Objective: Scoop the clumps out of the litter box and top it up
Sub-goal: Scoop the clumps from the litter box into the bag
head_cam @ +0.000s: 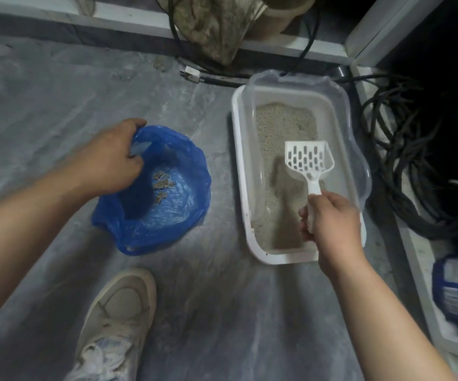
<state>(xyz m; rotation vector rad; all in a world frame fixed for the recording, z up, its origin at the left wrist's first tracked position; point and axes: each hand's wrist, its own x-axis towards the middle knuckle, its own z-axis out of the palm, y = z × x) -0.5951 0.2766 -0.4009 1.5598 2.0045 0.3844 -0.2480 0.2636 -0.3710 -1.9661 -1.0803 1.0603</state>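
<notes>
Above the litter box (240, 149), right grip (329, 221) clasps scoop (309, 160) (seemingly empty).

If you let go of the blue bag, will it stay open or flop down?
The blue bag would probably flop: its thin plastic is crinkled and sagging, and the left hand holds its rim up. It likely weighs little, with only a few clumps inside. A nudge would probably crumple it rather than slide it.

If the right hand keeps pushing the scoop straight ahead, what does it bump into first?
Probably the litter piled at the far end of the litter box. The right hand points the scoop that way, though its height is unclear.
</notes>
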